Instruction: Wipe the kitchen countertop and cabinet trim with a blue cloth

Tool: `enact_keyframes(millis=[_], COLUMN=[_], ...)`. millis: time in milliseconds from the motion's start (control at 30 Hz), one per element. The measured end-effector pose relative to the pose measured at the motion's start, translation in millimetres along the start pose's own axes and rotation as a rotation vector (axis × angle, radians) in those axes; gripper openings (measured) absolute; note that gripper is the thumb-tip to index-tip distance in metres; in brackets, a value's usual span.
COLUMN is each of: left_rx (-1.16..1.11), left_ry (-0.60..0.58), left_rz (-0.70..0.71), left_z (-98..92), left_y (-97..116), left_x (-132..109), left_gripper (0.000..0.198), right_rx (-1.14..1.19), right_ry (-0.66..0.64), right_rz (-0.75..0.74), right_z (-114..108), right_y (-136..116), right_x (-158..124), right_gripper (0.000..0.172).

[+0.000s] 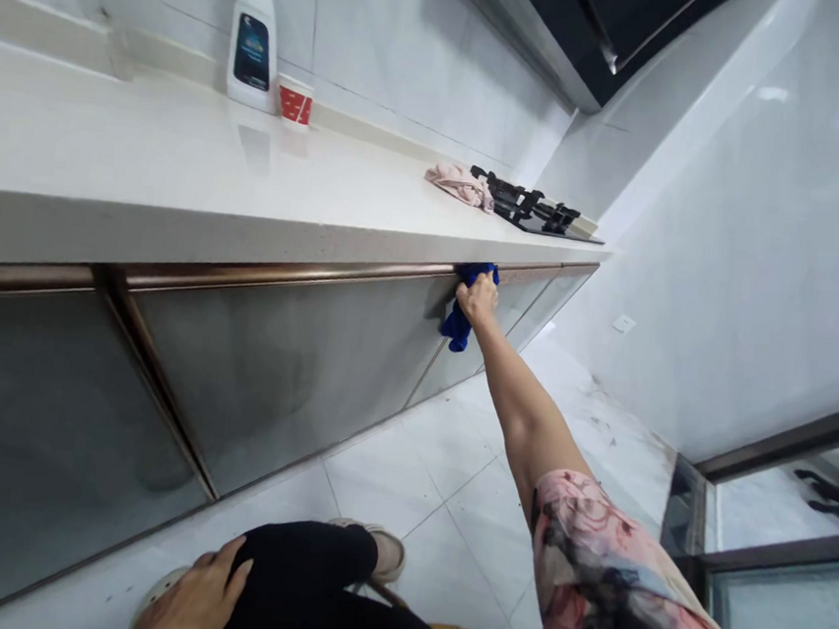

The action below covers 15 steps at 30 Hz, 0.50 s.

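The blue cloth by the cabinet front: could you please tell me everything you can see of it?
The blue cloth is a soft, crumpled rag of deep blue fabric. The right hand grips it and presses its upper part against the copper-coloured rail under the countertop, while a loose end hangs below the hand before the grey cabinet door. The hand hides its middle.

Nothing is legible: the white plastic spray bottle [251,66] bears a dark label, the red-and-white paper cup [294,103] white marks, both too small to read.

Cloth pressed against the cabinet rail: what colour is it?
A deep blue crumpled cloth, in the right hand; head view.
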<state>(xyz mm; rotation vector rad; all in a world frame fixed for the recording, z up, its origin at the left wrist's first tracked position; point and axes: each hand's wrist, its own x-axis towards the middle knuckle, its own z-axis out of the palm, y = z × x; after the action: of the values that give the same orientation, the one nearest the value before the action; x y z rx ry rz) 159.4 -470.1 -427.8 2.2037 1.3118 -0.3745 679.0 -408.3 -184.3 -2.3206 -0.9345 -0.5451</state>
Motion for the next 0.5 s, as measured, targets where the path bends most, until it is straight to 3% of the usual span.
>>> enact_keyframes(millis=[100,200,400,500], left_rx=[0.024,-0.018,-0.032,0.006], left_ry=[0.017,0.064,0.13,0.089], left_rz=[-0.014,0.015,0.05,0.057], left_z=[1.9,8.9,17.6,12.2], left_y=[8.1,2.9,-1.6,-4.7], left_x=[-1.7,-0.2,23.3,25.2], left_gripper=[0.065,0.063,0.062,0.066], right_rx=[0.018,0.045,0.11,0.425], right_ry=[-0.006,0.0,-0.032,-0.017], right_rz=[0.064,0.06,-0.139,-0.238], right_z=[-7.0,-11.1,-3.3,0.7], right_y=[-12.1,-33.6,-85.0,-96.5], right_x=[-1.2,-15.8,-81.4,-102.9], right_gripper=[0.026,0.025,0.026,0.04])
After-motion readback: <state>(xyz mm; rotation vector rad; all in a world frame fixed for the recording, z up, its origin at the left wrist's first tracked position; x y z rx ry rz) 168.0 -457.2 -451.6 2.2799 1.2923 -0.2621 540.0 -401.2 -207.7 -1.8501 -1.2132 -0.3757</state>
